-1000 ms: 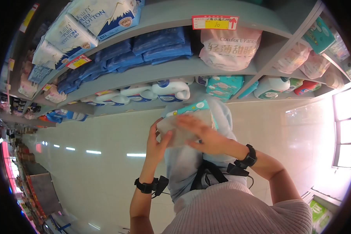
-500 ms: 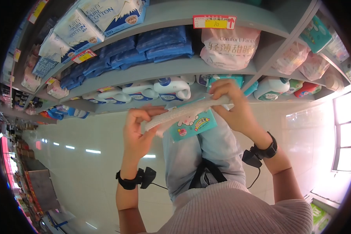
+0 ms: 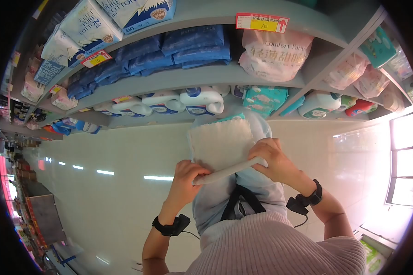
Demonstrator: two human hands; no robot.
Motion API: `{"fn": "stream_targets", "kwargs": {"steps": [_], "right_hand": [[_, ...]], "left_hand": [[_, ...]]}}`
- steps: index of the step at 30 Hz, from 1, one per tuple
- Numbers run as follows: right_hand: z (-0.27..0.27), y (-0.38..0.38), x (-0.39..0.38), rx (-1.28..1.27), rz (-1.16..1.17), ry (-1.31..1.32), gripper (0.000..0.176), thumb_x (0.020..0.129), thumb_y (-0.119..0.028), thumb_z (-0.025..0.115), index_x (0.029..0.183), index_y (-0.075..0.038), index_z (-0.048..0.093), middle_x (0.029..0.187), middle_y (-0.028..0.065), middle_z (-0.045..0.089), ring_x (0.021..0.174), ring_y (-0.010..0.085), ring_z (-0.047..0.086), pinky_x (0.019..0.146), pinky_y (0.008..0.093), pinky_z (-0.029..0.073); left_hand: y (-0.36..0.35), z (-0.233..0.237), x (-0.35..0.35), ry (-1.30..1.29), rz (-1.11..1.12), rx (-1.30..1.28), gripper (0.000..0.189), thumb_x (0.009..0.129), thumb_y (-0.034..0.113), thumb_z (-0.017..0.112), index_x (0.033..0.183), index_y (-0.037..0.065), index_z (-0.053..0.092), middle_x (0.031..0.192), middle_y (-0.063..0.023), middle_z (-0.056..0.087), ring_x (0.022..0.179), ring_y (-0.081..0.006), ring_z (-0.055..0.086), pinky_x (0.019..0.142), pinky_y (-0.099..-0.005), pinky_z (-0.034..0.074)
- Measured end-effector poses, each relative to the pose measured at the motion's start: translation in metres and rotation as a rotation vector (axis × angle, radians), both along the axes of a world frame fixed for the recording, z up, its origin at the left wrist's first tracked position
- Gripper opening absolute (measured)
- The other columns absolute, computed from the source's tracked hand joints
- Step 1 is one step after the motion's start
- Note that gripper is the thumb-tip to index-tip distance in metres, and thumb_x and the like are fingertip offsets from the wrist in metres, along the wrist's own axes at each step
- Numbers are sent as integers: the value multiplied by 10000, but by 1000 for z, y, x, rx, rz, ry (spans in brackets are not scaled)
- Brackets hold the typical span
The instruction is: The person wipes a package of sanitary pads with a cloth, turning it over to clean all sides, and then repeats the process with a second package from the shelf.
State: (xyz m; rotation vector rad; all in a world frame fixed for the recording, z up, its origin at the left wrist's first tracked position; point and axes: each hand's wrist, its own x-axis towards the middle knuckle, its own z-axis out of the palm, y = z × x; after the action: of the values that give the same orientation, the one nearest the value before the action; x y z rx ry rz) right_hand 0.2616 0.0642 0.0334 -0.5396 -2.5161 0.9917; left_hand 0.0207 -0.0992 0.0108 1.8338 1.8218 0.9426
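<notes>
A white cloth (image 3: 221, 144) lies spread over my thighs, its near edge gathered into a thick fold. My left hand (image 3: 188, 178) is closed on the left end of that fold, thumb and fingers pinching it. At the right end, my right hand (image 3: 271, 158) grips the same fold. Just past the far edge of the cloth, a strip of a teal package (image 3: 234, 117) shows; the rest of it is covered.
Shelves ahead hold blue packs (image 3: 195, 46), white detergent bottles (image 3: 202, 101), a pink bag of pants (image 3: 276, 57) and a teal pack (image 3: 265, 100). A red and yellow price tag (image 3: 261, 23) hangs on the upper shelf edge. Shiny floor (image 3: 110, 151) lies around my legs.
Both hands have come down and nearer my body with the cloth. The cloth, earlier a narrow strip held above the teal package, now spreads flat and covers most of that package.
</notes>
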Motion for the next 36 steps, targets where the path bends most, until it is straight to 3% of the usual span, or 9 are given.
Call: {"fn": "stream_targets", "kwargs": {"steps": [7, 9, 14, 16, 19, 22, 28, 32, 36], "right_hand": [[20, 25, -24, -12, -224, 81, 275, 757, -120, 714, 1013, -71, 628, 986, 91, 589, 1037, 275, 490, 945, 395, 345], [12, 31, -42, -43, -349, 31, 322, 763, -137, 708, 1061, -65, 609, 1045, 113, 574, 1056, 292, 483, 954, 400, 343], [-17, 33, -64, 231, -517, 44, 468, 791, -212, 683, 1217, -88, 533, 1245, 154, 502, 1194, 338, 420, 1012, 453, 312], [-11, 19, -75, 29, -169, 198, 538, 812, -261, 658, 1304, -137, 478, 1335, 149, 446, 1318, 340, 321, 1078, 501, 240], [-8, -1, -89, 194, 74, 34, 580, 821, -289, 654, 1352, -180, 449, 1398, 146, 394, 1374, 342, 247, 1119, 523, 166], [-23, -6, -94, 306, 54, -38, 567, 858, -330, 613, 1376, -191, 429, 1452, 143, 336, 1384, 342, 230, 1129, 518, 145], [-35, 19, -66, 284, -18, -179, 512, 949, -318, 472, 1422, -160, 359, 1485, 155, 287, 1380, 340, 239, 1128, 486, 169], [-52, 39, -53, 215, -73, -176, 505, 971, -287, 428, 1436, -120, 327, 1483, 167, 284, 1373, 350, 249, 1129, 460, 185], [-56, 50, -45, -99, -148, -135, 490, 994, -283, 368, 1446, -103, 308, 1495, 159, 274, 1386, 352, 227, 1132, 433, 192]], "left_hand": [[36, 15, -19, -122, 183, 141, 264, 709, 99, 748, 940, 45, 633, 930, -113, 620, 896, -282, 576, 790, -383, 473], [60, 19, -17, -666, 434, -31, 309, 801, 199, 724, 1013, 13, 599, 964, -100, 627, 893, -219, 589, 795, -337, 470], [74, -15, -21, -596, 483, -79, 416, 851, 259, 684, 1144, 1, 538, 1024, -103, 614, 932, -185, 578, 822, -308, 463], [66, -18, -18, -560, 484, -112, 458, 852, 252, 680, 1200, 6, 510, 1085, -121, 597, 975, -197, 569, 843, -315, 460], [64, -26, -20, -463, 479, -65, 570, 859, 238, 663, 1318, 18, 407, 1270, -148, 499, 1138, -229, 504, 919, -353, 436], [61, -30, -25, -724, 367, -119, 682, 865, 240, 654, 1403, 30, 292, 1401, -170, 376, 1264, -269, 412, 990, -391, 393], [55, -29, -28, -497, -29, -303, 1360, 553, 426, 877, 1474, 2, -30, 1533, -199, 98, 1429, -315, 92, 1147, -423, 142], [56, -43, -20, -256, -38, -272, 1353, 565, 406, 876, 1471, 2, -44, 1529, -210, 103, 1424, -314, 116, 1144, -418, 161], [66, -43, -15, -592, 42, -241, 1311, 577, 331, 877, 1479, 46, -31, 1508, -198, 138, 1408, -313, 159, 1132, -419, 209]]}}
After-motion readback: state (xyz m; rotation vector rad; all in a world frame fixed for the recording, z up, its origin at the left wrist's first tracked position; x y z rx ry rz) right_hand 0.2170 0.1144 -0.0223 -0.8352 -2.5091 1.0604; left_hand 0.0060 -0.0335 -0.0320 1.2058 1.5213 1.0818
